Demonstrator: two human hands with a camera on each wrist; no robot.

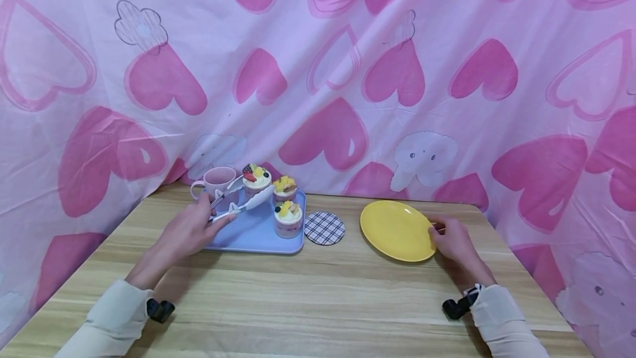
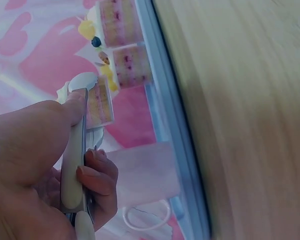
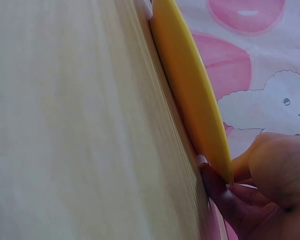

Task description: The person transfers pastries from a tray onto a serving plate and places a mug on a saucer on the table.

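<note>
My left hand [image 1: 191,225] grips a pair of metal tongs [image 2: 75,165] with white tips. Their arms are spread, and the tips lie near a dessert cup [image 1: 256,178] topped with strawberry and other fruit; I cannot tell whether they touch it. Two more fruit-topped dessert cups, the back one [image 1: 285,189] and the front one [image 1: 288,220], stand on a blue tray [image 1: 243,245]. At the right, my right hand [image 1: 454,239] pinches the right rim of a yellow plate [image 1: 397,231], its thumb and fingers on either side of the edge, as the right wrist view shows.
A pink mug [image 1: 218,181] stands at the tray's back left, partly behind the tongs. Between tray and plate lies a round checked coaster [image 1: 324,228]. The wooden table [image 1: 318,303] ends at a pink heart-print cloth [image 1: 323,131] hanging behind and at the sides.
</note>
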